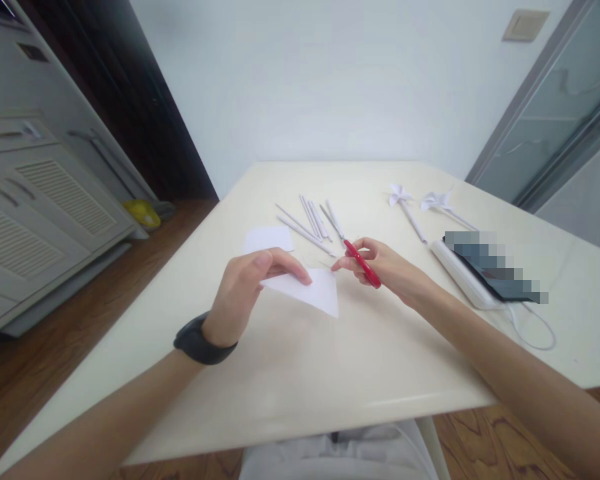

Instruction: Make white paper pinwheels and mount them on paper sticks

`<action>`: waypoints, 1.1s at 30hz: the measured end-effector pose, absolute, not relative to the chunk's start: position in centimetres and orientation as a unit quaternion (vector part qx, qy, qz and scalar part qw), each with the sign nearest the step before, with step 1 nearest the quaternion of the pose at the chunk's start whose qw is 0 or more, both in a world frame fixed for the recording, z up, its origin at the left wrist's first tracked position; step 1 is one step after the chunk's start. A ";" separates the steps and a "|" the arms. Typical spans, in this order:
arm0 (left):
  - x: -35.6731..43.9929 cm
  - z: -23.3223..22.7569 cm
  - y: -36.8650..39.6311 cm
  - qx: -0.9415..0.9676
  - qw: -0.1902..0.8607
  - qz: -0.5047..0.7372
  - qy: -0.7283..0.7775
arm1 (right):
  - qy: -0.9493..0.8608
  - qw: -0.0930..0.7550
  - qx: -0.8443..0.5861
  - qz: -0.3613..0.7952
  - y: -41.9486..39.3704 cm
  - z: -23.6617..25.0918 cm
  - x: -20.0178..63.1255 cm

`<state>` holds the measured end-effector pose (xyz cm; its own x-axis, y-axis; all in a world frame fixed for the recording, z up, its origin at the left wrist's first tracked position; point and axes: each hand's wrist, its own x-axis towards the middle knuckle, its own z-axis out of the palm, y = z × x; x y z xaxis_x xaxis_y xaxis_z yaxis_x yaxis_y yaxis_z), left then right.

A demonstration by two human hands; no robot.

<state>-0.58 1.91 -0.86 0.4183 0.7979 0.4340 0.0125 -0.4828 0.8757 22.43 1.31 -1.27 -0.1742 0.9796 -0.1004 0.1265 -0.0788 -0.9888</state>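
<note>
A single head-worn camera looks forward and down, close over the table; the edges seem bent by the lens.

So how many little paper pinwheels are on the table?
2. One pinwheel lies at the far side of the table; the other pinwheel lies just to its right, near the white power strip. None looks hidden.

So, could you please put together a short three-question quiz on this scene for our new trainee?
1. True or false: the right hand holds red-handled scissors.
2. What does the left hand hold? A) a folded white paper triangle B) a pinwheel C) a phone
3. How many finished paper pinwheels lie on the table?

Key: 1 true; 2 A, the paper triangle; 3 two.
</note>
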 end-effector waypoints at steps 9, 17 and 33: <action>0.3 -0.5 0.8 0.756 0.303 0.481 0.324 | -0.534 0.409 -0.466 0.575 1.4 -1.1 22.4; 0.7 -0.9 1.5 0.703 0.504 0.378 0.330 | -0.585 0.405 -0.406 0.574 0.9 0.1 22.2; 0.5 -1.3 1.9 0.564 0.687 0.254 0.381 | -0.612 0.319 -0.442 0.573 0.9 -0.2 22.1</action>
<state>0.49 1.94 -1.25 0.5796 0.7794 -0.2376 0.0807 0.2353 0.9686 22.08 0.94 -0.19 -0.4067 0.9062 -0.1160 0.1753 -0.0471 -0.9834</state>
